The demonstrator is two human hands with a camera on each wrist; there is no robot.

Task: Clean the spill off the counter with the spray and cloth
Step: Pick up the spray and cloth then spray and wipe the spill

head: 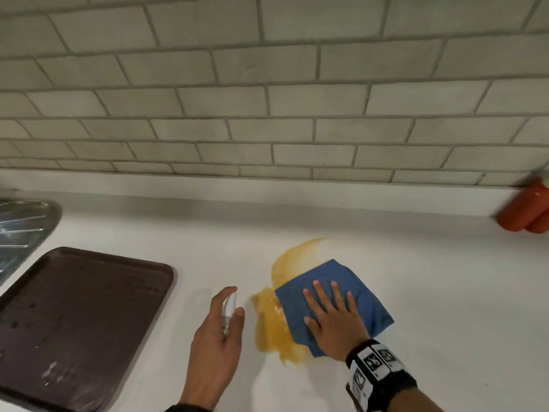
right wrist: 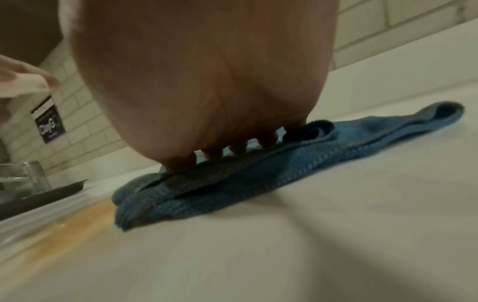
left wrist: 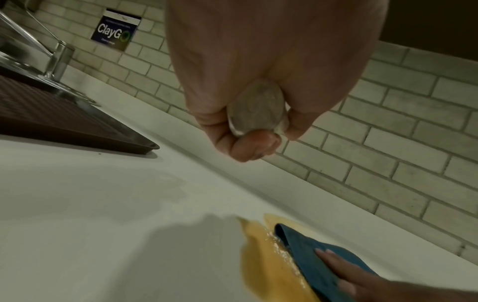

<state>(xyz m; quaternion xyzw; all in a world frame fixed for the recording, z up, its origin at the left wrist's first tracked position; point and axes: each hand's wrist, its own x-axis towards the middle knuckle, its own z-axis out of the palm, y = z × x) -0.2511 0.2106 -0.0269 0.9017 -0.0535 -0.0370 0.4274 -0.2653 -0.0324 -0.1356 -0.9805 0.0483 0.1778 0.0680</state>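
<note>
Wiping now, head view: right hand (head: 332, 319) is lying flat, fingers straight and spread, pressing the blue cloth (head: 341, 281) onto the orange spill (head: 273, 322) mid-counter, nearer the front edge than the wall. Left hand (head: 217, 331) is curling around a small clear spray bottle (head: 228, 307), hovering just beside the spill's left edge. Brown tray (head: 74, 316) is sitting well apart toward the counter's left end.

Left wrist: fingers are wrapping the bottle base (left wrist: 256, 110); liquid is pooling thick along the cloth's (left wrist: 318, 263) leading edge.

Right wrist: cloth (right wrist: 258, 173) is bunching into folds under the fingers (right wrist: 238, 149); blurry, so contact detail is unclear.

Risk, my read: the folded cloth is likely pushing liquid ahead rather than soaking it, spreading the spill (right wrist: 77, 220) toward the tray or front edge. Bunching is also cutting contact area, so streaks are likely.
</note>
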